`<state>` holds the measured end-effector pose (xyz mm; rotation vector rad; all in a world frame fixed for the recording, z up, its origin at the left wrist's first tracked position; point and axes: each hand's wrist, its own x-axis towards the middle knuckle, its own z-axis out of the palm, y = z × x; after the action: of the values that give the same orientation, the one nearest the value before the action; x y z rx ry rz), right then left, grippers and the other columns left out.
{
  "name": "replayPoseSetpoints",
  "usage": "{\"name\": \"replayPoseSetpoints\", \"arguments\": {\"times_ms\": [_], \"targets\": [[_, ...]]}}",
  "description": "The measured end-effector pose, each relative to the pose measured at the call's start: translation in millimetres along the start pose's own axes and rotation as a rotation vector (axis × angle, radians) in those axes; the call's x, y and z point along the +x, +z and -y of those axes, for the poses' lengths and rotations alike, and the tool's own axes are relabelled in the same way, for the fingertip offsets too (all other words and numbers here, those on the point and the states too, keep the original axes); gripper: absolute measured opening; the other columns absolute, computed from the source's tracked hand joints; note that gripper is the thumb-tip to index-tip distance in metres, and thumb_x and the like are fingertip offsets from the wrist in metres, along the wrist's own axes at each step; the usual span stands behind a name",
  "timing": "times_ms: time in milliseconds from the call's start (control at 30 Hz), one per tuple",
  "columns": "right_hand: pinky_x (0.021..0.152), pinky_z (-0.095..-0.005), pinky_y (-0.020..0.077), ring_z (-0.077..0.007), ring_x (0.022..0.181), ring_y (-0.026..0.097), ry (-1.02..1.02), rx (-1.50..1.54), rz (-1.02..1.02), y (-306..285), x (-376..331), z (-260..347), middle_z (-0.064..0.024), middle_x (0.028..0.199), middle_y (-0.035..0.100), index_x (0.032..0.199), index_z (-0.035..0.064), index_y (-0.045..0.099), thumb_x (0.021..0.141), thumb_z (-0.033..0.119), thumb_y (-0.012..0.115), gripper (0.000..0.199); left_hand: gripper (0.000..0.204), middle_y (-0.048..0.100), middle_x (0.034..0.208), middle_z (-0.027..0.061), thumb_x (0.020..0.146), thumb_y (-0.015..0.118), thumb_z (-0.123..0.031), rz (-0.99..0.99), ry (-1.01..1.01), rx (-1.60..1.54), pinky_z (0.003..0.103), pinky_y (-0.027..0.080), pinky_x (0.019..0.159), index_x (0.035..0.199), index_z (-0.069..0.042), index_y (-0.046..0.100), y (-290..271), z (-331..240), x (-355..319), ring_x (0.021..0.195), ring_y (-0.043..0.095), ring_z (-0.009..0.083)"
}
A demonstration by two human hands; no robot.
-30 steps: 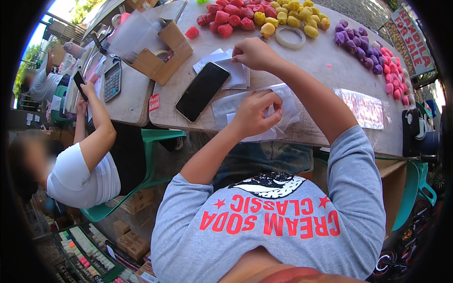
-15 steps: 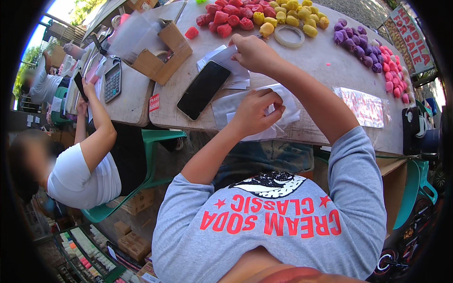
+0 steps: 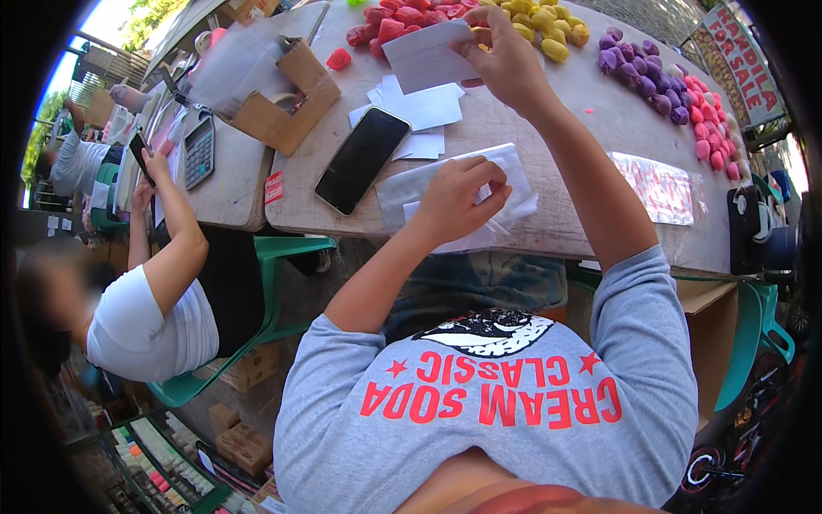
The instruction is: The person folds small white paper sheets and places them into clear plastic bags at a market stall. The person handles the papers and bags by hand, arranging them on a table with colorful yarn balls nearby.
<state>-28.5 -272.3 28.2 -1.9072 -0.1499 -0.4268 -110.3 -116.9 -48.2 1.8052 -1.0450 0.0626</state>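
Free tabletop, purple pieces beyond

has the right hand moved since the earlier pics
Yes. Judged against the black phone lying on the table, the right hand has moved away to the right and toward the far side, holding a white paper.

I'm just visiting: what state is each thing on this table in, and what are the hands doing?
Right hand: raised, pinching a slip
White paper slip: held above the table
Left hand: fingers curled over plastic bags; grip unclear
Plastic bags: lying flat, overlapping
Black-screened phone: face up, screen dark
Loose papers: spread, partly under the phone
Cardboard box: open
Calculator: lying face up
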Motion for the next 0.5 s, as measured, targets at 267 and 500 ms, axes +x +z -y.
{"name": "replayPoseSetpoints", "arguments": {"times_ms": [267, 500], "targets": [[0.079, -0.0294, 0.0612, -0.0172, 0.096, 0.070, 0.219, 0.130, -0.133, -97.0, -102.7, 10.4, -0.0153, 0.106, 0.072, 0.131, 0.0000, 0.050, 0.091, 0.003, 0.071, 0.045, 0.015, 0.063, 0.080, 0.0055, 0.089, 0.072, -0.016, -0.023, -0.008, 0.038, 0.034, 0.043, 0.066, 0.086, -0.006, 0.062, 0.2, 3.3, -1.0, 0.070, 0.057, 0.0232], [0.076, -0.0260, 0.0559, -0.0097, 0.088, 0.068, 0.375, -0.140, -0.059, -109.1, -176.5, 6.8, -0.0097, 0.096, 0.074, 0.114, 0.0006, 0.061, 0.092, 0.000, 0.069, 0.024, 0.014, 0.064, 0.078, 0.0037, 0.085, 0.075, -0.014, -0.061, 0.050, 0.142, 0.035, 0.042, 0.068, 0.085, -0.008, 0.063, 3.4, 2.3, -0.1, 0.071, 0.060, 0.0227]]}}
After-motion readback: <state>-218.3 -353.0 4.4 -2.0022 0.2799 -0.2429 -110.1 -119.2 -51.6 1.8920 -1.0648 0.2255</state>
